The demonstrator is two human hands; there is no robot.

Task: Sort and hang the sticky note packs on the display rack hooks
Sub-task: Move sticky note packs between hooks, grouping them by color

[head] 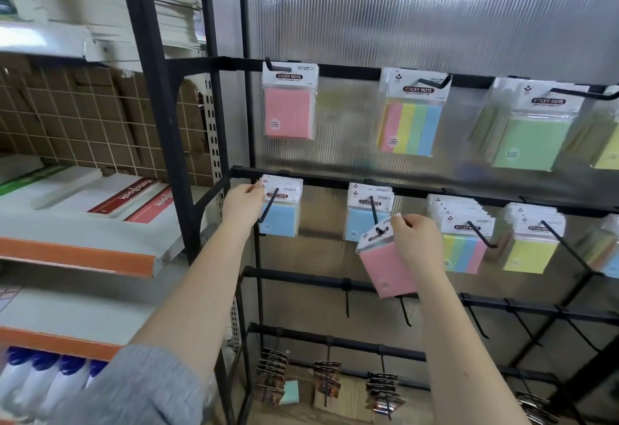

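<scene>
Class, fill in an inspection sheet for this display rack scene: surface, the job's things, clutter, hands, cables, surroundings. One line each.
Surface: black display rack with rows of hooks before a ribbed clear panel; lower hooks bare.
Job's things: pink pack, tilted, at the tip of a hook holding blue packs; pink, striped, green and yellow packs hang elsewhere.
Clutter: one loose note pad on the floor under the rack.
Hands: right hand has its grip on the pink pack; left hand touches the leftmost blue packs.
Cables: nothing seen.
Surroundings: shelves at left with notebooks and bottles.
</scene>
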